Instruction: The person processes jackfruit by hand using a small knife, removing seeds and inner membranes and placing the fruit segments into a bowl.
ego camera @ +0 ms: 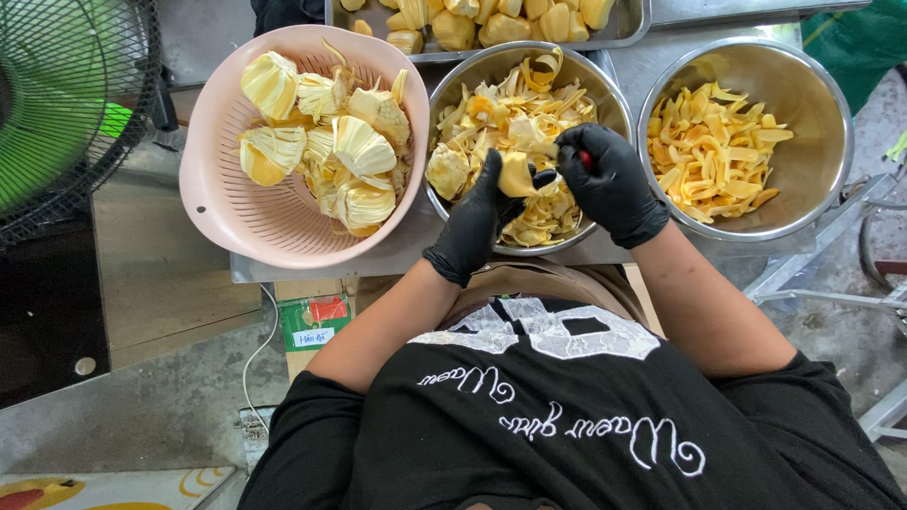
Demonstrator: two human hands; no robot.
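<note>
Both my hands wear black gloves and meet over the middle steel bowl. My left hand is closed around a pale yellow jackfruit pod. My right hand grips a small tool with a red handle, pressed against that pod; its blade is hidden. The middle bowl holds pale fibrous trimmings. A pink colander on the left holds several whole pods. The right steel bowl holds orange-yellow cleaned fruit strips.
A steel tray with more pods lies at the far edge of the metal table. A green fan stands at the left. A small carton and a white cable lie on the floor below.
</note>
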